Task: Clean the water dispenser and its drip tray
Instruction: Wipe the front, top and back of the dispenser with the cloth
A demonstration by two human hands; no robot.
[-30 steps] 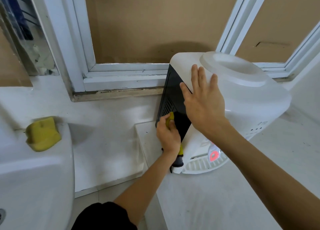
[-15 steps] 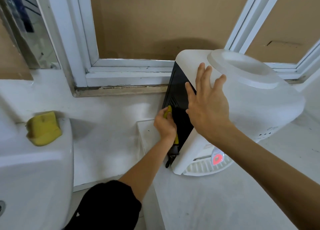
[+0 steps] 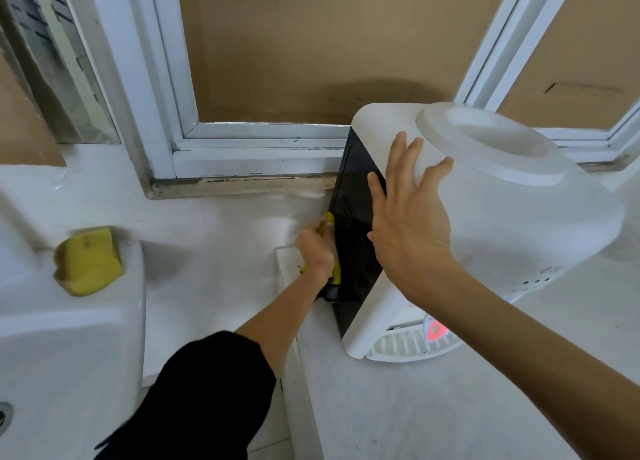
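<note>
I saw the white plastic countertop water dispenser (image 3: 502, 224) standing on the pale grey counter (image 3: 433, 407) at the right, w/ its back close to the white-framed window (image 3: 259, 148) and its round recessed bottle seat up top. Its left side was a glossy black panel (image 3: 353, 217), and at the base front sat the white slotted drip tray (image 3: 408, 350), just under a red-lit tap lever (image 3: 433, 328). My right hand (image 3: 408, 224) lay flat on the dispenser's upper left edge, fingers straight and spread, thumb over the black panel, gripping nothing, just pressing on the body. My left hand (image 3: 317, 251) was down beside the black panel, fingers curled round a yellow cleaning tool w/ a dark end (image 3: 334, 276), holding it against the panel's lower part; what kind of tool it was I couldn't tell, since the hand covered most of it. A black sleeve (image 3: 194, 390) covered that arm's upper part. Further left, well apart from the dispenser, a yellow sponge block (image 3: 88, 262) rested on the rim of a white ceramic sink (image 3: 69, 355), w/ a bit of drain showing at the far-left edge. Behind the window glass was brown cardboard (image 3: 311, 44).
</note>
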